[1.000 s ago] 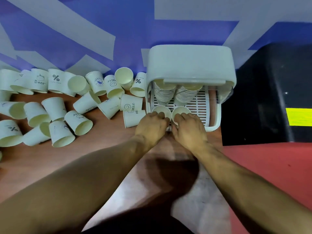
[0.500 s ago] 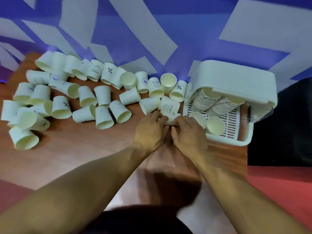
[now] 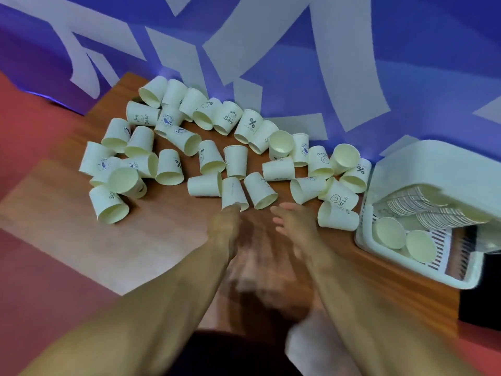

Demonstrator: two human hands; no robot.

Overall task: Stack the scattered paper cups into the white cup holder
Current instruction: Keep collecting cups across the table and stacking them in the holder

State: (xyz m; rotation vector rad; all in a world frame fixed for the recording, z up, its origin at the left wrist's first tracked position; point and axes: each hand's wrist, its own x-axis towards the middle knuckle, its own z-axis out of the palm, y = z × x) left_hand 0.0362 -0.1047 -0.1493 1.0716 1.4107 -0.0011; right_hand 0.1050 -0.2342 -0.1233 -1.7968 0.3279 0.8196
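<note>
Right of our right hand [image 3: 295, 226], the white cup holder [image 3: 439, 169] holds two nested stacks [image 3: 433, 217] lying rims toward us. Scattered paper cups [image 3: 235, 161] lie sideways beyond it, pointing every way; its fingers [image 3: 279, 211] are spread, our left hand [image 3: 223, 225] too blurred to tell.

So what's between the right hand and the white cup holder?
One paper cup lies on its side there, on the wooden table; the head view shows it.

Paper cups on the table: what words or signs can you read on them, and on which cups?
"Beer": back-row cup.
"%": neighbouring cup to its right; the smaller line beneath is unreadable.
"HELLO" with a smiley: front cup beside the white cup holder.
Blue-badge cup and others alike: too blurred.
</note>
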